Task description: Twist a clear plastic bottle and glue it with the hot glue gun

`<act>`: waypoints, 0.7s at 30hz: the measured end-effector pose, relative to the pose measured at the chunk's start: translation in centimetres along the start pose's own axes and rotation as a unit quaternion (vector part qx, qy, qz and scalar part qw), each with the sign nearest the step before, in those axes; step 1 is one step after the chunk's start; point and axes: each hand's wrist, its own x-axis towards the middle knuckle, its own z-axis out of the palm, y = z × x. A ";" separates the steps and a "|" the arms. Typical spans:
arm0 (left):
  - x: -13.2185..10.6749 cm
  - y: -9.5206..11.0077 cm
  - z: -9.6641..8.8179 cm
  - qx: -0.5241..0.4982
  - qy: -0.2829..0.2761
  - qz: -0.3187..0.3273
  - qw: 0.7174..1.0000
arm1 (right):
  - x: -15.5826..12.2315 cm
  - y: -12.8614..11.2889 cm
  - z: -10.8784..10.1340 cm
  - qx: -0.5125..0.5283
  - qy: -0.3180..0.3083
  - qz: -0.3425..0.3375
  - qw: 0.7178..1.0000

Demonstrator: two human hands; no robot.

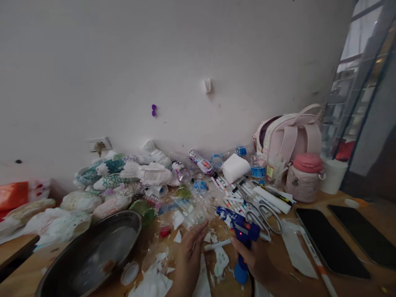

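Note:
My right hand (252, 258) is wrapped round the grip of a blue hot glue gun (239, 225) with white smears near its front and a small red light on its side. The gun's nozzle points left, close to a clear plastic bottle (197, 215). My left hand (190, 251) has its fingers curled at the near end of that bottle and appears to hold it; the contact is partly hidden. Below and between the hands lie a white marker (217, 244), a white scrap with green marks (221, 262) and a blue bottle cap (240, 274).
A dark metal basin (126, 220) stands at left, before paper-wrapped bottles (111, 180). Scissors (269, 216), markers (229, 189) and a white block (236, 168) lie right of centre. Farther right are a pink backpack (301, 138), a pink-lidded jar (305, 181) and two phones (331, 243).

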 end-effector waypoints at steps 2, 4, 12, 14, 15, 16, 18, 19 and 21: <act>0.1 0.0 0.0 0.037 0.001 0.039 0.999 | 0.0 -0.1 -0.1 -0.001 0.007 -0.004 1.000; 0.2 0.2 -0.1 0.077 0.009 0.092 0.993 | 0.0 -0.1 -0.1 -0.002 0.017 -0.002 1.000; 0.7 1.0 -0.8 0.170 0.025 0.236 0.957 | 0.2 0.5 0.0 0.010 0.038 0.007 0.999; 0.6 1.1 -0.7 0.152 0.021 0.196 0.969 | 0.2 0.5 0.0 0.010 0.034 0.008 0.999; 0.5 1.1 -0.6 0.131 0.019 0.165 0.977 | 0.2 0.5 0.0 0.008 0.030 0.005 1.000; 0.4 1.1 -0.6 0.103 0.020 0.128 0.986 | 0.2 0.4 0.0 0.006 0.027 -0.002 1.000; 0.3 1.1 -0.5 0.035 0.021 0.049 0.998 | 0.2 0.2 -0.1 0.004 0.028 -0.025 0.999; 0.2 1.0 -0.5 0.003 0.021 0.013 1.000 | 0.1 0.1 -0.1 0.003 0.030 -0.036 0.999; 0.3 0.8 -0.5 -0.045 0.022 -0.040 0.998 | 0.1 0.1 0.0 0.000 0.021 -0.040 0.999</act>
